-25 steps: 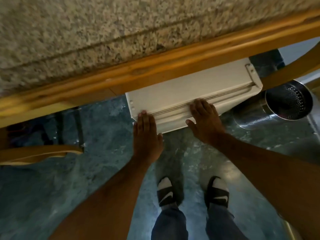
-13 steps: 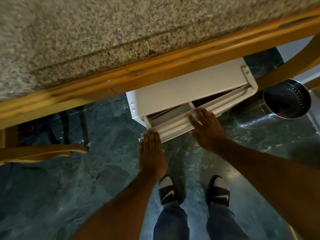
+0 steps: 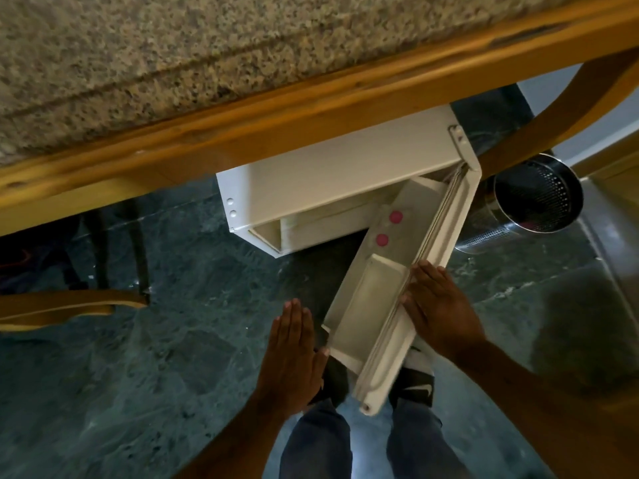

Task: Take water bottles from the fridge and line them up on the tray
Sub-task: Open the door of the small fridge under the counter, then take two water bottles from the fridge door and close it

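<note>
**Two pink caps in sight, door swung wide**

Two pink-capped bottles (image 3: pixel 389 229) stand upright in the door shelf of the small white fridge (image 3: pixel 332 174), which sits on the floor under the granite worktop (image 3: pixel 173 63) with its wooden edge. The fridge door (image 3: pixel 408 305) stands open, hinged at the person's right, and its free end points towards the feet.

The right hand (image 3: pixel 441 311) lies flat on the door's outer edge, fingers spread and pressing rather than wrapped round anything. The left hand (image 3: pixel 294 354) hovers open beside the door's free end, fingers straight and together, empty and just clear of the door.

By my reading, the step in hand is opening the fridge; no bottle is lifted yet, and no tray shows in this view. The next move calls for a hand to reach down into the door shelf and close its grip round a bottle just below the cap, lifting it straight up to clear the shelf rail. A steel mesh bin (image 3: pixel 532 198) stands just beyond the hinge.
</note>
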